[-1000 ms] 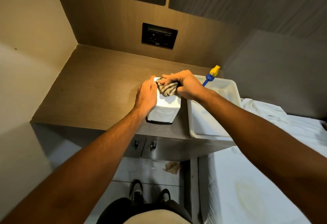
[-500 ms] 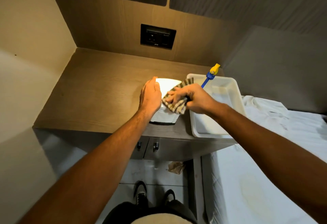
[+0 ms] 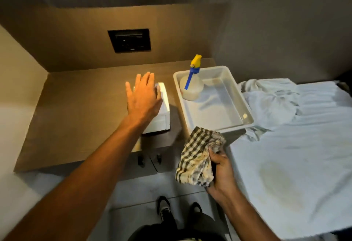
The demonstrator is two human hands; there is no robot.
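A white box-shaped object (image 3: 162,107) stands on the wooden bedside counter (image 3: 80,111). My left hand (image 3: 142,97) lies over it with fingers straight and spread; whether the palm touches the top I cannot tell. A checked cloth (image 3: 196,160), crumpled and hanging, is gripped by my right hand (image 3: 221,172) in front of the counter's edge, below the white tray's near corner and apart from the box.
A white plastic tray (image 3: 245,113) sits right of the box and holds a spray bottle (image 3: 191,88) with a blue and yellow trigger. A bed with white sheets (image 3: 295,155) is at the right. A black socket panel (image 3: 130,40) is on the back wall. Drawer knobs (image 3: 149,158) sit below the counter.
My right hand has pulled the cloth off the box, back and down toward me. My left hand has opened flat over the box. The view has tilted, showing the whole tray.
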